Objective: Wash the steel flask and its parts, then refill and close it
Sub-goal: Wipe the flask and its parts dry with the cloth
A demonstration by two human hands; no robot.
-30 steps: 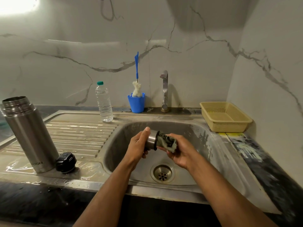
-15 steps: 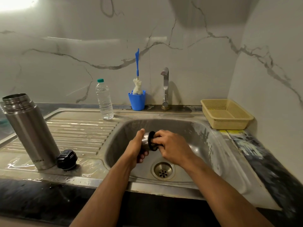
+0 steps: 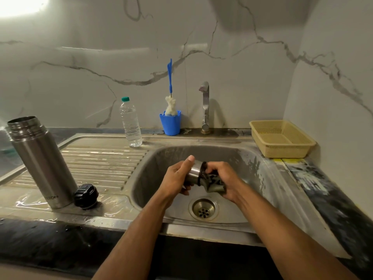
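Over the stainless sink basin, left hand wrapped around a small steel flask cup, fingers curled beneath, thumb straight along the top. Right hand clenched on a dark wet scrubbing pad, pressed against the cup's open end. Far left on the wet counter: tall open steel flask, upright, black stopper just beside its base.

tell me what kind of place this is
Most likely a home kitchen's washing-up corner: a steel sink with a ribbed draining board, a tap against marble-look wall tiles, and a bottle brush standing in a blue cup.
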